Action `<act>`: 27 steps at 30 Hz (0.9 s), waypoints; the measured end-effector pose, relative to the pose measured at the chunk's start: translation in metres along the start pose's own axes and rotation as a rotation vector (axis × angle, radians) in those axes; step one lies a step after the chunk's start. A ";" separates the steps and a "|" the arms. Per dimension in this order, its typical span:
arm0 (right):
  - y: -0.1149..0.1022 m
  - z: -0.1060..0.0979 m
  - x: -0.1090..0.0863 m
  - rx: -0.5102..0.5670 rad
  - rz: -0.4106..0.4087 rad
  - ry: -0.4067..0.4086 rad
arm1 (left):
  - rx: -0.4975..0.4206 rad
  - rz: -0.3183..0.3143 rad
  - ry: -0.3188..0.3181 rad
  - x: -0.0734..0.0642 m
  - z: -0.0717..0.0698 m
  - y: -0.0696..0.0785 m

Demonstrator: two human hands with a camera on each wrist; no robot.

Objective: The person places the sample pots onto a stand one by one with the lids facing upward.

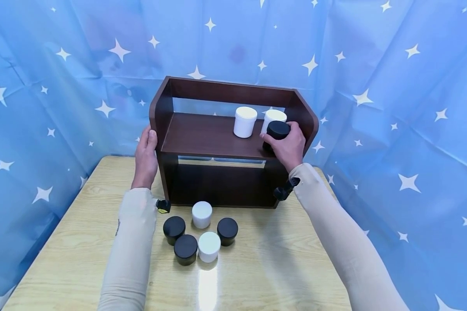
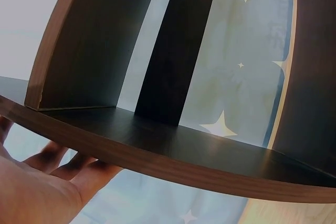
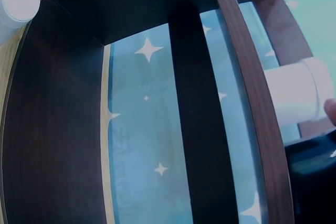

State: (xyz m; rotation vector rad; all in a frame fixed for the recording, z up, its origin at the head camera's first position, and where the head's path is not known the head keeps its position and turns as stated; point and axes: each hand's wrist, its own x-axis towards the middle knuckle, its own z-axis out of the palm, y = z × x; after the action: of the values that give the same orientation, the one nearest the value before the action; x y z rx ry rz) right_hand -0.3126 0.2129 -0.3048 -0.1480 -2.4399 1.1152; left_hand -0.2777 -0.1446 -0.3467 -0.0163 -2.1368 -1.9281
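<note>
My right hand (image 1: pixel 290 149) holds a black lidded jar (image 1: pixel 278 129) between thumb and fingers, at the right end of a dark brown shelf's upper board (image 1: pixel 202 134). Just behind it stands a white jar (image 1: pixel 275 115); another white jar (image 1: pixel 245 123) is to its left. In the right wrist view, the black jar (image 3: pixel 310 177) shows at the right edge beside a white jar (image 3: pixel 291 93), with only a fingertip in sight. My left hand (image 1: pixel 145 160) rests against the outside of the shelf's left side panel (image 2: pixel 157 158), its fingers extended in the left wrist view.
On the wooden table (image 1: pixel 78 242), in front of the shelf, several jars stand close together: white jars (image 1: pixel 202 214) and black jars (image 1: pixel 185 249). The shelf's lower compartment (image 1: pixel 222 185) is dark inside. A blue star-patterned curtain (image 1: pixel 233 47) hangs behind and at both sides.
</note>
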 end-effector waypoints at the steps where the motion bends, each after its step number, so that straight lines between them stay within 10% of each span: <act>1: 0.000 0.000 0.001 -0.001 -0.004 0.002 | 0.001 0.002 0.002 0.002 0.000 -0.002; 27: 0.003 -0.001 0.005 -0.037 -0.097 0.029 | 0.004 0.035 0.019 0.013 0.001 -0.021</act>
State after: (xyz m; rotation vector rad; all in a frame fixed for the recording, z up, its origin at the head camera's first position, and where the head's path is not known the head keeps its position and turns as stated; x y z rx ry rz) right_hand -0.3167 0.2167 -0.3052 -0.0562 -2.4158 1.0197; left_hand -0.2945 -0.1487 -0.3645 -0.0335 -2.1145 -1.8966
